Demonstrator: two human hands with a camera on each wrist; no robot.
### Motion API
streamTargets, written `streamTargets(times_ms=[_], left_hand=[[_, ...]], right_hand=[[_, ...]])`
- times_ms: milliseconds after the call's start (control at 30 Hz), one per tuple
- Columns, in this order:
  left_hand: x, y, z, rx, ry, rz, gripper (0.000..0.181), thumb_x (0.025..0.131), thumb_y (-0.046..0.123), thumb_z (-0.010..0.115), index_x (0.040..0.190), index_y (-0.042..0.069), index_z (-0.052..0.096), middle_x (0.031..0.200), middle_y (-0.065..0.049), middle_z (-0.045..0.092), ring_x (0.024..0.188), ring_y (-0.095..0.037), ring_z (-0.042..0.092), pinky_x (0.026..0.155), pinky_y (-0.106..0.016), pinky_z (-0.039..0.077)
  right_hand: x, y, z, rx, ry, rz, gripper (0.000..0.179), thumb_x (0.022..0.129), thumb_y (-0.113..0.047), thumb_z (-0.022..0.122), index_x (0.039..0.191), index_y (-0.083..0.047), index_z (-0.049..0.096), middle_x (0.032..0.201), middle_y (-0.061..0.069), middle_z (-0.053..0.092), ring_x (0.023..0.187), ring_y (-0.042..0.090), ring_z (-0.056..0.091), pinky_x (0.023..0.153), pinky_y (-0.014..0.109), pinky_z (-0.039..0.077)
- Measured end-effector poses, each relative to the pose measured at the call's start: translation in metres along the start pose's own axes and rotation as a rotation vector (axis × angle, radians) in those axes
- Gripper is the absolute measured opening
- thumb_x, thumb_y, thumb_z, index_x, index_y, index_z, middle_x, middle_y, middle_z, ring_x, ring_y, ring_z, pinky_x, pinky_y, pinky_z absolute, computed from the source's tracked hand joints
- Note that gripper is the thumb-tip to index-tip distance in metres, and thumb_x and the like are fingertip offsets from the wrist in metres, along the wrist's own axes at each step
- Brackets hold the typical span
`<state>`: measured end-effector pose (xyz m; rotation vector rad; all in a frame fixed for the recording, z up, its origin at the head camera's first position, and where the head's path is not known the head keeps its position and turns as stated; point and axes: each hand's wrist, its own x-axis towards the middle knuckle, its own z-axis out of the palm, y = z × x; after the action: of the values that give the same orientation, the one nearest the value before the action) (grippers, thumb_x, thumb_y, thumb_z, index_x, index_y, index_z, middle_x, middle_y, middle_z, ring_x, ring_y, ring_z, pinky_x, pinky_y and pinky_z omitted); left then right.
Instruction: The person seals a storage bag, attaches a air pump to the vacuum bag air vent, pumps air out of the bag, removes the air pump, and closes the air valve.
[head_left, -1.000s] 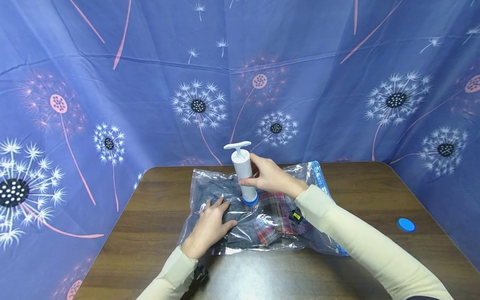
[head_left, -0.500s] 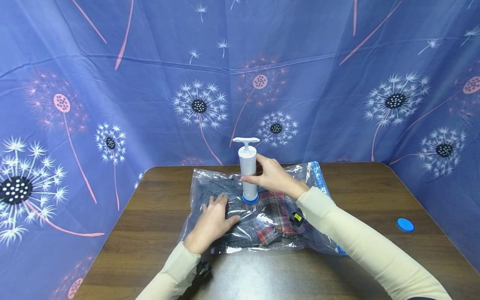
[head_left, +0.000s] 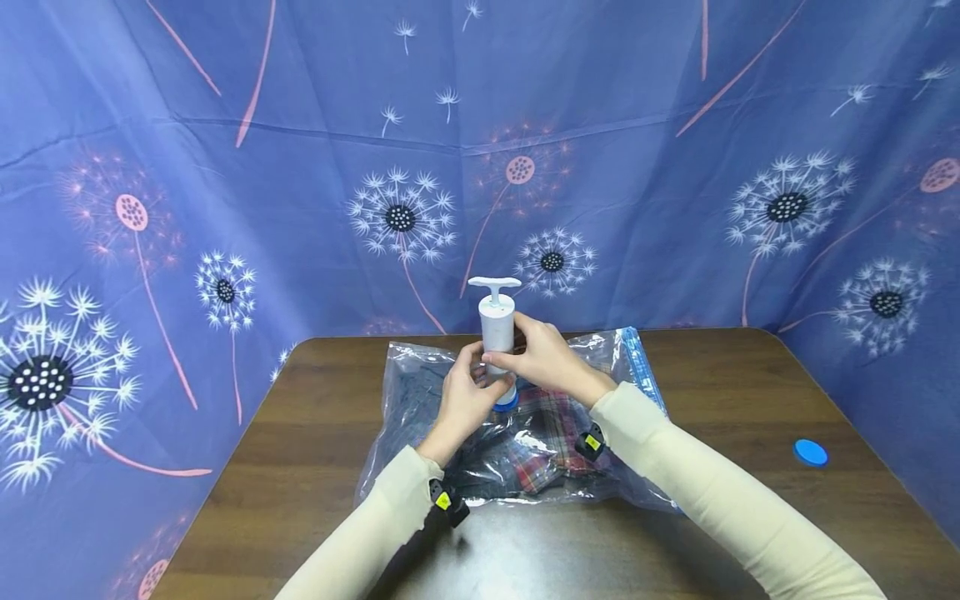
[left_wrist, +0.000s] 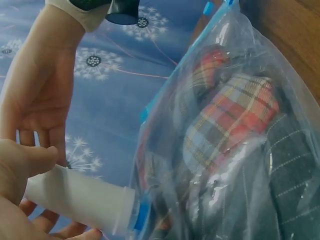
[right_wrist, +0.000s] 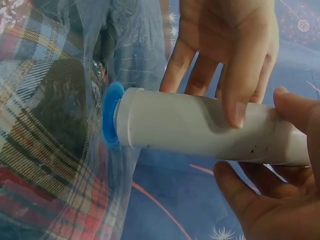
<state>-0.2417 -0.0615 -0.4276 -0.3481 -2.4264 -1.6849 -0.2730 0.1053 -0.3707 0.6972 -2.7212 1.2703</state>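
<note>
**Both hands on the pump over the bagged clothes**

Dark wood table (head_left: 300, 500) fills my lower view, backed by a blue dandelion-print cloth (head_left: 225, 167) on three sides. Nearest me, two cream sleeves run in from 6 and 5 o'clock, each with a small black wrist unit. At the table's centre I see a clear vacuum bag (head_left: 420, 375) lying flat, packed with dark and red plaid clothes (head_left: 540, 433); its blue zip edge sits toward 2 o'clock. On the bag's blue valve (right_wrist: 111, 120) stands a white hand pump (head_left: 497, 333), upright, its T-handle at 12 o'clock, untouched. My left hand (head_left: 465, 398) grasps the pump barrel from the 9 o'clock side, thumb laid across it. My right hand (head_left: 546, 360) grasps the same barrel from 3 o'clock, fingers curled round. Out at 3 o'clock, well apart from the bag, a small blue cap (head_left: 810, 452) lies on the wood.
</note>
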Motion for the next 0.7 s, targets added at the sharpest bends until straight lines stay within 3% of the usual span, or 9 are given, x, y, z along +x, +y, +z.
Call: streamTargets(times_ms=[200, 400, 533, 700], left_hand=[[0.003, -0.004, 0.005, -0.018, 0.028, 0.005, 0.06, 0.089, 0.021, 0.081, 0.14, 0.007, 0.054, 0.134, -0.018, 0.064, 0.12, -0.036, 0.067, 0.098, -0.039, 0.059], [0.004, -0.01, 0.001, -0.029, 0.033, 0.038, 0.056, 0.09, 0.016, 0.081, 0.139, 0.007, 0.055, 0.129, -0.017, 0.066, 0.118, -0.033, 0.068, 0.096, -0.039, 0.06], [0.005, -0.012, -0.003, -0.048, -0.012, 0.038, 0.056, 0.091, 0.011, 0.078, 0.141, 0.007, 0.054, 0.13, -0.017, 0.067, 0.12, -0.032, 0.066, 0.098, -0.043, 0.059], [0.007, -0.011, -0.006, -0.14, -0.094, 0.027, 0.06, 0.095, 0.003, 0.071, 0.148, 0.006, 0.043, 0.14, -0.019, 0.063, 0.13, -0.034, 0.061, 0.104, -0.047, 0.055]], right_hand=[[-0.005, 0.002, -0.004, 0.026, -0.006, -0.002, 0.061, 0.091, -0.036, 0.08, 0.136, -0.002, 0.055, 0.122, 0.017, 0.071, 0.107, 0.029, 0.072, 0.088, 0.044, 0.061], [-0.002, 0.001, -0.01, 0.154, -0.05, -0.06, 0.06, 0.093, -0.029, 0.079, 0.142, -0.008, 0.051, 0.128, 0.014, 0.067, 0.119, 0.03, 0.067, 0.1, 0.044, 0.058], [0.0, -0.001, -0.018, 0.272, -0.073, -0.1, 0.058, 0.096, -0.017, 0.075, 0.146, -0.007, 0.048, 0.131, 0.017, 0.064, 0.124, 0.033, 0.064, 0.108, 0.048, 0.053], [0.003, -0.003, -0.025, 0.362, -0.095, -0.126, 0.058, 0.096, -0.009, 0.072, 0.148, -0.005, 0.046, 0.138, 0.019, 0.061, 0.13, 0.036, 0.059, 0.112, 0.052, 0.048]])
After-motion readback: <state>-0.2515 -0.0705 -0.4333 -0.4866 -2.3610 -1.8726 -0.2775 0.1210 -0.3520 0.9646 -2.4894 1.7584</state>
